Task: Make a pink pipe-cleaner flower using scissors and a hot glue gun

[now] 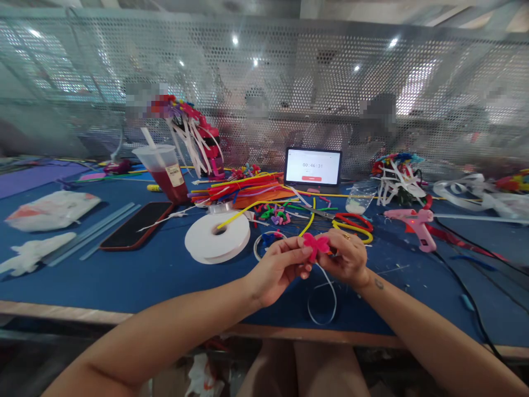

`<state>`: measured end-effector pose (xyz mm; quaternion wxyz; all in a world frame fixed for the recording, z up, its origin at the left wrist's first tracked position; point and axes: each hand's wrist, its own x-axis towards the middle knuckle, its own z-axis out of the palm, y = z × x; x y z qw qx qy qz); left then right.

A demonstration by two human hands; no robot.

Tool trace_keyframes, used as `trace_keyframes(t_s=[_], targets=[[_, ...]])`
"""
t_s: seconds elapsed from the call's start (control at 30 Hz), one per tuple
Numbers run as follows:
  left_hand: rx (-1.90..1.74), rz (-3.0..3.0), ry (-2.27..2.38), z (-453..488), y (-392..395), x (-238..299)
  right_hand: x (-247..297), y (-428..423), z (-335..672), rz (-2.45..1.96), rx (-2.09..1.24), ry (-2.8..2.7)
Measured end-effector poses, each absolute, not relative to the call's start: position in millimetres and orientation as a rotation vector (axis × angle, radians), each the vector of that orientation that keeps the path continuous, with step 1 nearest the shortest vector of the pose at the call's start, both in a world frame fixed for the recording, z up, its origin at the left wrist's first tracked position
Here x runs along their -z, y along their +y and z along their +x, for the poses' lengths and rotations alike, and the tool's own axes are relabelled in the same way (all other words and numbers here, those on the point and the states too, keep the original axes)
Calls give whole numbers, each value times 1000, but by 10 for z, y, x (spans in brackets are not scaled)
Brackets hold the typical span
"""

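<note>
A pink bow-shaped craft piece is held up over the blue worktop between the left hand and the right hand, nearer the front edge than the middle. The fingers of both hands are together and clamped on the piece from either side. A ring is worn on the right hand. A thin white cord loop is lying on the worktop just below the hands; whether it is joined to the piece cannot be told.

The wooden front edge is crossed by both forearms. A strip of blue surface is seen between the hands and that edge, and a wider stretch with small scraps is seen to the right of the right hand, up to a black cable. Just beyond the right hand, red and yellow pipe cleaner loops are lying. A white ribbon roll is placed near the left hand, on its far side.

Further back, a bundle of pipe cleaners, a tablet showing a timer and a pink glue gun are set out. A phone and a plastic cup are placed to the left. A perforated metal screen is standing along the far edge.
</note>
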<state>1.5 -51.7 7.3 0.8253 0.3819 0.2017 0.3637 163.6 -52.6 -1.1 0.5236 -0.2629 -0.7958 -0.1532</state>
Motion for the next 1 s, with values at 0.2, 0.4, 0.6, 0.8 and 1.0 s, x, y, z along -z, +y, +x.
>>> trace_keyframes(t_s=[0.2, 0.4, 0.6, 0.8, 1.0], targets=[[-776, 810, 421, 10, -524, -71, 20, -532, 1633, -688, 325, -1883], [-784, 803, 412, 15, -512, -55, 16, -553, 1601, -727, 289, -1842], [-792, 790, 423, 12, -510, -61, -12, -568, 1593, -773, 276, -1839], [-788, 803, 409, 9, -509, -60, -20, -584, 1595, -769, 264, -1862], [-790, 794, 394, 11, -515, -48, -24, -576, 1602, -740, 226, -1865]])
